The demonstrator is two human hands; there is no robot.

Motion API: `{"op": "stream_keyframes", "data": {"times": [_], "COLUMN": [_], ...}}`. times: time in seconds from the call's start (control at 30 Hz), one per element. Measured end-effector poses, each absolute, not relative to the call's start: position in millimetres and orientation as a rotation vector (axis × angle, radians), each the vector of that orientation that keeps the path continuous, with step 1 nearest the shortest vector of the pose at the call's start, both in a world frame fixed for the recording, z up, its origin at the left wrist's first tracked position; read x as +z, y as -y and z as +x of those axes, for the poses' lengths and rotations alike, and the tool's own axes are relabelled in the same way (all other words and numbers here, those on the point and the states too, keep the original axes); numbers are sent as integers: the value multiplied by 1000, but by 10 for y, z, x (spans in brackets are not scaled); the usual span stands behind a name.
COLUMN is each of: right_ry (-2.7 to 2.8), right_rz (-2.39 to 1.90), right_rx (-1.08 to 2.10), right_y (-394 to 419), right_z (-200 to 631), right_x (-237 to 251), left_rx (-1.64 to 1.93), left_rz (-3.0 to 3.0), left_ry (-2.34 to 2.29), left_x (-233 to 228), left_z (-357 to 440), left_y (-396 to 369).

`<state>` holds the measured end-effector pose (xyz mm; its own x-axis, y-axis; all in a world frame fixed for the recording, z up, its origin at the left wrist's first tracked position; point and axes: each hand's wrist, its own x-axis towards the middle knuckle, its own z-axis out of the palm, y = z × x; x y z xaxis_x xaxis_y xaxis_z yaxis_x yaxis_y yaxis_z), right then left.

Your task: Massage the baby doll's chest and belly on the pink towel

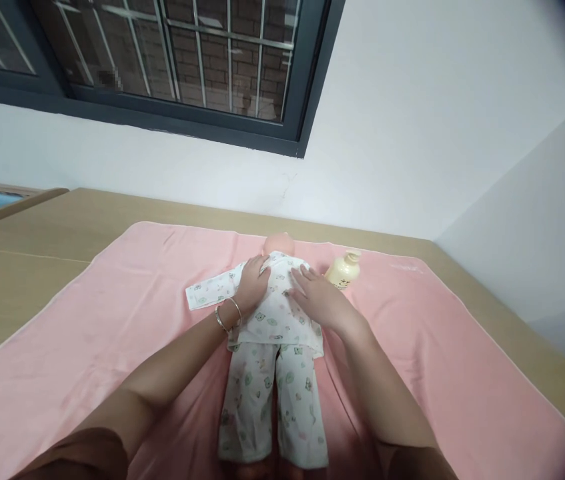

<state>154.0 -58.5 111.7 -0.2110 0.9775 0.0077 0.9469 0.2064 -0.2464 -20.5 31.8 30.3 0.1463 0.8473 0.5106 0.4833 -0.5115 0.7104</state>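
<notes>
The doll (278,293) lies on the pink cloth (397,353), head (277,245) at 12 o'clock, legs toward 6. It wears 2 printed garments: a white top (279,323) and matching trousers (251,403). 1 sleeve (212,291) extends to 9 o'clock; the opposite sleeve cannot be made out.

Hand state: the left hand (253,283) (2 bangles (227,315) at the wrist) lies flat on the top at 10 o'clock, near the shoulder. The right hand (323,297) lies flat at 2 o'clock. Fingers are extended on both; no grip is closed.

Surroundings: a pale yellow bottle (344,269) sits at 2 o'clock, just beside the right hand; contact cannot be confirmed. The wooden tabletop (27,280) shows beyond the cloth, with the wall (387,120) at 12 and a barred window (232,53) at 11.

Possible faults:
1. Bottle upset — likely cause: the right hand swinging outward toward 3 o'clock.
2. Top bunching or riding up — likely cause: palms dragging while pressed.
3. Doll shifting — likely cause: uneven pressure on the creased cloth.
</notes>
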Motion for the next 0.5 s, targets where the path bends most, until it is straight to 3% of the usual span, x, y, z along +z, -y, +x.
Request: {"op": "stream_keyframes", "data": {"times": [0.1, 0.27, 0.37, 0.5], "right_ry": [2112, 1869, 1860, 1833], "right_rz": [-1915, -2047, -2066, -2082], "right_rx": [137, -38, -79, -216], "right_y": [628, 489, 421, 407], "right_z": [1830, 2145, 2186, 2138], "right_x": [1310, 1360, 1338, 1351], "left_rx": [1395, 1077, 804, 742], "left_rz": [1910, 1236, 815, 471], "left_ry": [-1061, -644, -543, -446], "left_x": [572, 998, 1078, 1051], "left_z": [-78, 397, 689, 968], "left_y": [-47, 146, -46, -309]}}
